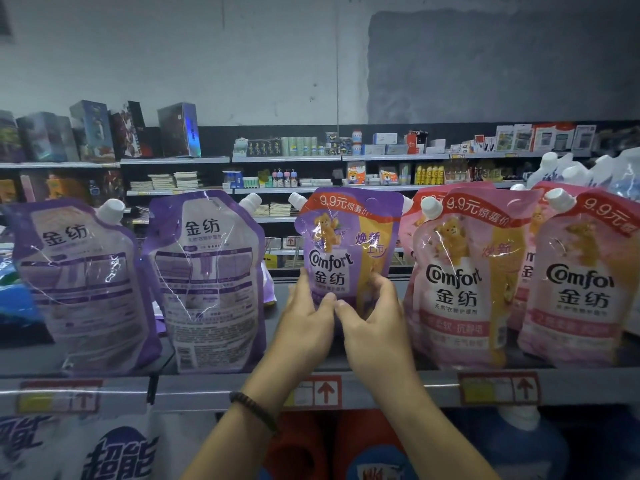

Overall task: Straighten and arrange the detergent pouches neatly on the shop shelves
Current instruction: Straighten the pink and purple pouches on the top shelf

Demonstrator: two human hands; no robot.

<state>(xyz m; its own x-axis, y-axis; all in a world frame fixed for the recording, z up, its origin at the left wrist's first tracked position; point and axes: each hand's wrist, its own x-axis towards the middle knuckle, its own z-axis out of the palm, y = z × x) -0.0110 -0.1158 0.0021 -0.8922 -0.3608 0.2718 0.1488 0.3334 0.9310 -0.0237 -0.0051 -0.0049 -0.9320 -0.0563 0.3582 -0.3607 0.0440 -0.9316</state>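
Purple pouch (348,251), front face forward with its white cap at 11 o'clock, stands upright at the centre of the grey shelf (221,393). Both hands clamp its lower part: the left hand (304,315) grips the bottom-left edge, the right hand (375,315) grips the bottom-right edge, and the thumbs almost meet across the front. A dark bead bracelet (254,410) circles the left wrist.

At 9 o'clock from the held pouch stand two purple pouches turned back face outward, one near (211,282), one further left (86,285), both tilted. At 3 o'clock stand pink pouches facing forward, the nearest (464,282) just beside the held one, another (581,278) beyond it. Red arrow price tags (325,391) line the shelf edge at 6 o'clock.
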